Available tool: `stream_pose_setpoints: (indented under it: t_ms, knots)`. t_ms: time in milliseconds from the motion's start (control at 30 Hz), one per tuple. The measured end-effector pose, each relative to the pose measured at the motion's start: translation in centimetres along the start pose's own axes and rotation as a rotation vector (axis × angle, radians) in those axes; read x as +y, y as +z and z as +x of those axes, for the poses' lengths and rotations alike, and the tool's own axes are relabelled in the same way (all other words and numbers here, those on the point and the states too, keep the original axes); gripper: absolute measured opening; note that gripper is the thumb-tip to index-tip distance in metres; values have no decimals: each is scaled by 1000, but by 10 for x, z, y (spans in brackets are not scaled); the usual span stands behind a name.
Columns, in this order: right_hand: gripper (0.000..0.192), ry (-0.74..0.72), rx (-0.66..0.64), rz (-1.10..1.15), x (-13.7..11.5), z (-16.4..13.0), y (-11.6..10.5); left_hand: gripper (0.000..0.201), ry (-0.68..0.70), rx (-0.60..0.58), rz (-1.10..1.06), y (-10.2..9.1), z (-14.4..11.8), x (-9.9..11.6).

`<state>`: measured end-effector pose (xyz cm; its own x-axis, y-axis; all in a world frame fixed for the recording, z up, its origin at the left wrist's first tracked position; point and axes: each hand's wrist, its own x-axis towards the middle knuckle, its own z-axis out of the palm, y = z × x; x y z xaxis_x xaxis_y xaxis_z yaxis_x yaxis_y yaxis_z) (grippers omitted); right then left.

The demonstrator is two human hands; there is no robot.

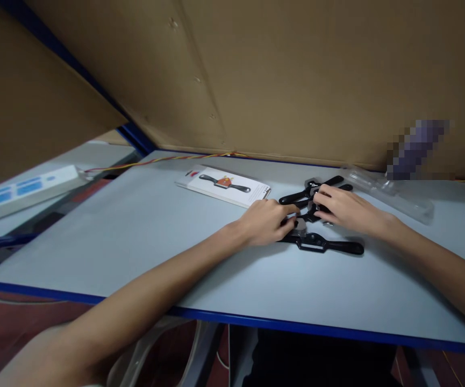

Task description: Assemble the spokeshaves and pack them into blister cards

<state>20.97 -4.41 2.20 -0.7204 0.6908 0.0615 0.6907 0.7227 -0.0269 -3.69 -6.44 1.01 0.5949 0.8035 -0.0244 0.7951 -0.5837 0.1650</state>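
Several black two-handled spokeshave tools point(324, 246) lie in a small pile on the grey table point(135, 236). My left hand point(266, 221) rests with curled fingers on the left end of the nearest tool. My right hand point(343, 207) lies over the middle of the pile, fingers closed on a tool there. Two more black handles point(310, 191) stick out behind my hands. Exactly which piece each finger grips is hidden.
A white printed card point(226, 185) showing the same tool lies to the left of the pile. A clear plastic blister shell point(389, 193) lies at the back right. Brown cardboard walls point(276, 75) stand behind. A red-yellow wire point(155, 160) runs along the back edge.
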Motion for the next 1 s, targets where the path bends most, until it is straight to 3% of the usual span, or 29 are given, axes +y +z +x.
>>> stream_pose_setpoints:
  t_ms: [200,533,800,1000]
  knots:
    - [17,50,9,-68,-6,3,2,54,-17,21,-48,-2,1,-1]
    - [21,99,83,-111,-15,9,11,37,9,193,-152,13,15,-29]
    - [14,223,-19,122,-25,10,7,22,148,268,-252,26,28,-37]
    - [12,194,5,224,-17,9,12,23,203,284,-252,32,28,-34]
